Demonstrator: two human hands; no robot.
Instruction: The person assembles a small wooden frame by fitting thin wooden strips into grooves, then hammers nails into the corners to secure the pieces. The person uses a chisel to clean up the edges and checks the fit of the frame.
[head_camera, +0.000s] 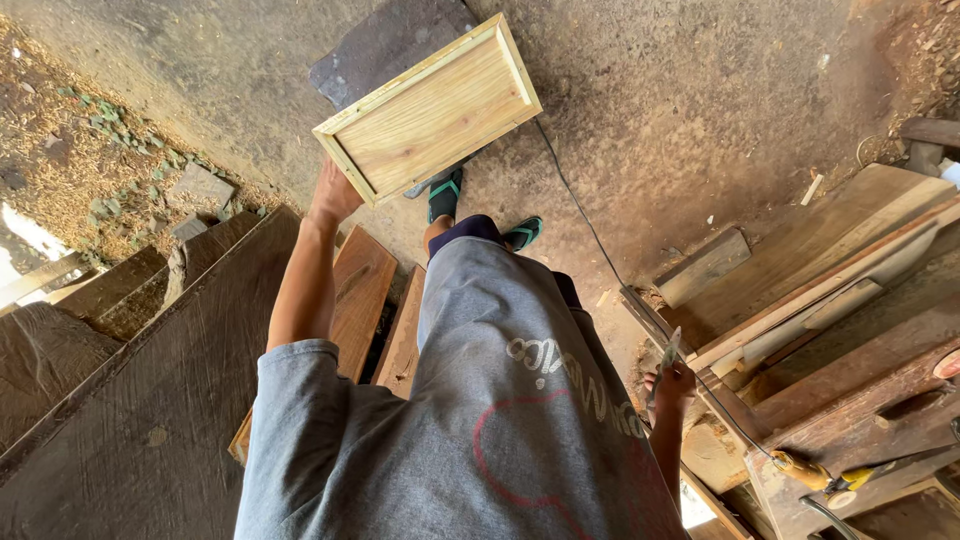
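The left hand (333, 193) grips the wooden tray (428, 112) from behind, so its fingers are hidden by the frame. What the right hand (672, 383) holds is thin, blurred and too small to tell. The yellow power tool (812, 475) and the workbench (850, 300) are cut off by the right and bottom edges.

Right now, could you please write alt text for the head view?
The left hand holds a framed wooden panel out over the dirt floor, while the right hand holds a thin blade-like tool beside stacked planks.
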